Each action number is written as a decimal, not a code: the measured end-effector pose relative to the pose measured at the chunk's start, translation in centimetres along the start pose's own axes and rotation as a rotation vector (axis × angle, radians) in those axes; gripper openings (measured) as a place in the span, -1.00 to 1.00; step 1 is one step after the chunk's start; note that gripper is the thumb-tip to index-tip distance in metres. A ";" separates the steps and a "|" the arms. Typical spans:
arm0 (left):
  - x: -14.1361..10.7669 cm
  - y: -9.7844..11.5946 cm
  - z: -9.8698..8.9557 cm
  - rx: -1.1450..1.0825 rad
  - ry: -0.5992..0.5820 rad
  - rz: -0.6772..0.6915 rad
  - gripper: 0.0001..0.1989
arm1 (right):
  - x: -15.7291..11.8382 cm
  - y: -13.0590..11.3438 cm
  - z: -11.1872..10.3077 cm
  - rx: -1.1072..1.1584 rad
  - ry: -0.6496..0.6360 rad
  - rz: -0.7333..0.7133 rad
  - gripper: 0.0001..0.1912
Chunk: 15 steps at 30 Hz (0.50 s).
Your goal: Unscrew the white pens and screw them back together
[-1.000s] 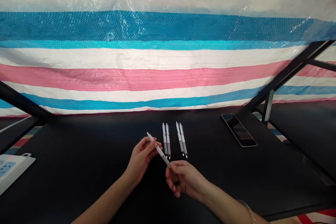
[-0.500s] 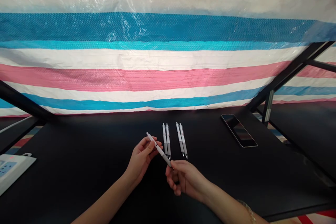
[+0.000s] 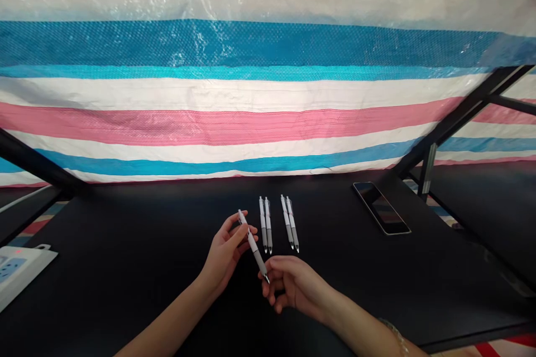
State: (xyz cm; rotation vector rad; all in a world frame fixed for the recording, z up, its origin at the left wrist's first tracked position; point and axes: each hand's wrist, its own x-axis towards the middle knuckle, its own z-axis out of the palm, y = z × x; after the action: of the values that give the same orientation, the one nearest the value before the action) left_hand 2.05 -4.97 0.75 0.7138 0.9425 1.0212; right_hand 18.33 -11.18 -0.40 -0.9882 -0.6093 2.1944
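Observation:
Between the thumb and fingers of my left hand [image 3: 228, 245] is a white click pen [image 3: 253, 243] with a grey grip. It slants, with its button end up and left and its metal tip down toward my right hand [image 3: 295, 284]. The curled fingers of my right hand lie just behind the tip, the thumb lifted off the pen and apart from them. Whether these fingers touch the pen I cannot tell. Beyond my hands, a pair of matching pens [image 3: 265, 224] lies on the black table [image 3: 167, 217], with a second pair [image 3: 290, 223] to its right.
At the table's back right lies a dark phone [image 3: 382, 208]. A white power strip [image 3: 25, 270] sits at the left edge. Black metal frame bars [image 3: 452, 114] rise at both sides, and a striped plastic sheet [image 3: 251, 122] hangs behind the table.
The held pen has turned steeper, its tip swinging toward me. My right thumb and fingers have loosened from around the tip. The pens on the table stay where they were.

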 end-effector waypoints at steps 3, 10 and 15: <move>-0.1 0.1 0.1 0.011 0.003 -0.002 -0.53 | 0.1 0.0 -0.1 0.010 0.001 -0.011 -0.73; -0.2 0.4 0.5 0.017 0.019 0.007 -0.40 | 0.0 -0.1 -0.2 0.018 -0.001 -0.017 -0.76; -0.3 0.2 0.4 0.027 0.009 0.023 -0.52 | 0.1 -0.1 -0.1 0.020 -0.001 -0.012 -0.78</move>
State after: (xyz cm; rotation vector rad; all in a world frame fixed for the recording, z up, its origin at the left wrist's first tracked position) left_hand 2.28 -5.21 1.20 0.7442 0.9596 1.0340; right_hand 18.36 -11.03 -0.47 -0.9706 -0.5916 2.1869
